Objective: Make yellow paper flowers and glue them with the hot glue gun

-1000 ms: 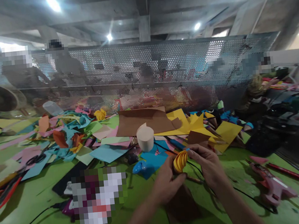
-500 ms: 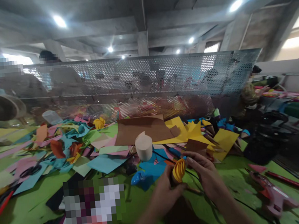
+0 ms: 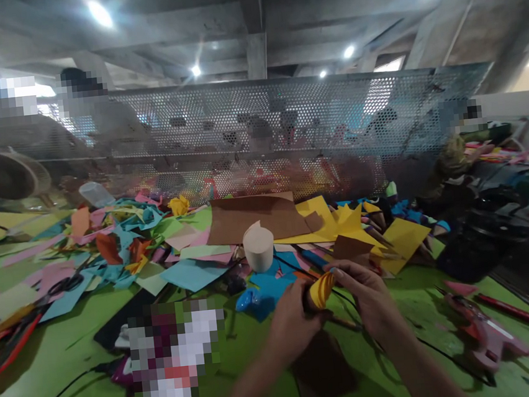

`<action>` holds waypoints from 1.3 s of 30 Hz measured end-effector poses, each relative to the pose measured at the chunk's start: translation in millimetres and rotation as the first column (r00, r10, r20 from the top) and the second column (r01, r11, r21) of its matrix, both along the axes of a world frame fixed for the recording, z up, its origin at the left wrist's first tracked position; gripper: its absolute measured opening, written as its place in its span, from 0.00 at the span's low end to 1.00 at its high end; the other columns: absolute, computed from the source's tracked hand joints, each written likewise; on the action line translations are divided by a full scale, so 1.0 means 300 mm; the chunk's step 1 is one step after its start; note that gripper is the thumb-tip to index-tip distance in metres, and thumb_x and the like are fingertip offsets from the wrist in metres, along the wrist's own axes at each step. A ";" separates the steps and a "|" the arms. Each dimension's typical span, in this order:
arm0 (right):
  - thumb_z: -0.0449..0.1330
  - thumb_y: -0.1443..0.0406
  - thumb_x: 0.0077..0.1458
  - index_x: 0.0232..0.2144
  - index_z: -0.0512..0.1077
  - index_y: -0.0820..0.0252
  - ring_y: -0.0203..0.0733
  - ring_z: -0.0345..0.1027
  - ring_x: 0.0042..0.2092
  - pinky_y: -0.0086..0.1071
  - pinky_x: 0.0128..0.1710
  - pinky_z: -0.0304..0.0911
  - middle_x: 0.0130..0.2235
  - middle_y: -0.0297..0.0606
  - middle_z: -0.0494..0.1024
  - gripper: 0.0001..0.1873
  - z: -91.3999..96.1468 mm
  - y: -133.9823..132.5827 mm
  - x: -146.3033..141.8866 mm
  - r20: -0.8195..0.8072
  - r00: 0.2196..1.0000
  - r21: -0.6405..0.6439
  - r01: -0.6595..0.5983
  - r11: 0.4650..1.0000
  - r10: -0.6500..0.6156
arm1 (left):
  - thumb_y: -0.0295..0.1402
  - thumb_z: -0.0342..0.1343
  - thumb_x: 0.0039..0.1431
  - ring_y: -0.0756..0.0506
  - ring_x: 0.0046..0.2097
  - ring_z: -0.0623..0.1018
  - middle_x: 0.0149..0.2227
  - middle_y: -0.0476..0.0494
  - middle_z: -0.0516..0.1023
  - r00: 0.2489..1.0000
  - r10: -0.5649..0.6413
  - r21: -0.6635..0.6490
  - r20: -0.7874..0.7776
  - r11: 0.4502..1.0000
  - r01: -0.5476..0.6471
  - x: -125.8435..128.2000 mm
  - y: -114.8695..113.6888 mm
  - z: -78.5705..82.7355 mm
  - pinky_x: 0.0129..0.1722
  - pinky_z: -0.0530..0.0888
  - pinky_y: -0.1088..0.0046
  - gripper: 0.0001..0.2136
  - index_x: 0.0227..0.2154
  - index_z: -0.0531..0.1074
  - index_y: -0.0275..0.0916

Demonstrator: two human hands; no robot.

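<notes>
My left hand (image 3: 294, 323) is closed around the wide end of a yellow ridged paper cone (image 3: 321, 291). With thumb and fingers my right hand (image 3: 370, 294) pinches the cone's narrow tip, where a speck of blue shows. The cone leans to the right between the two hands. Below them a dark brown paper piece (image 3: 325, 367) lies on the green table (image 3: 245, 381). A crumpled shiny blue thing (image 3: 247, 300) rests on blue paper left of my hands.
A pink glue gun (image 3: 490, 333) and a red pen (image 3: 513, 310) lie to the right. Behind the hands stands a white paper roll (image 3: 259, 249) among coloured paper scraps. Black-handled scissors (image 3: 67, 284) lie left. A perforated metal screen (image 3: 257, 124) closes off the back.
The yellow cone has tipped further right, and its blue tip is now mostly covered by my right fingers. Both hands keep their hold. The camera view has shifted slightly.
</notes>
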State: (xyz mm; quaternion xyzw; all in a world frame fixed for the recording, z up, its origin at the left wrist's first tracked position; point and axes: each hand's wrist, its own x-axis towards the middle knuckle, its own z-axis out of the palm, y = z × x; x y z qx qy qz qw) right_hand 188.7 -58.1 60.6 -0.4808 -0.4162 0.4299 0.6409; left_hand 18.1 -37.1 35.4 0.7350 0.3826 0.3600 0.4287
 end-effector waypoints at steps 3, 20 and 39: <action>0.72 0.51 0.45 0.35 0.83 0.54 0.40 0.68 0.37 0.28 0.38 0.64 0.35 0.36 0.81 0.18 -0.002 0.001 0.001 -0.031 0.999 -0.015 0.023 1.000 -0.023 | 0.27 0.64 0.50 0.39 0.48 0.73 0.46 0.42 0.75 1.000 0.015 0.001 -0.012 1.000 -0.015 0.001 -0.002 0.005 0.48 0.68 0.62 0.18 0.45 0.69 0.39; 0.71 0.48 0.44 0.32 0.83 0.54 0.39 0.67 0.36 0.29 0.37 0.62 0.35 0.38 0.81 0.19 -0.001 0.004 0.001 -0.007 0.989 0.012 0.149 0.989 -0.149 | 0.38 0.61 0.58 0.37 0.48 0.73 0.43 0.39 0.75 0.949 0.266 0.142 -0.167 0.959 -0.244 -0.043 0.077 -0.006 0.47 0.69 0.62 0.11 0.39 0.72 0.38; 0.63 0.58 0.52 0.34 0.77 0.46 0.37 0.63 0.26 0.31 0.22 0.56 0.30 0.33 0.76 0.06 0.124 0.026 0.263 -0.248 0.900 0.106 0.393 0.913 -0.358 | 0.33 0.57 0.62 0.40 0.49 0.75 0.43 0.43 0.81 0.724 0.672 0.481 -0.159 0.693 -0.537 -0.227 0.098 0.053 0.52 0.68 0.63 0.08 0.44 0.75 0.42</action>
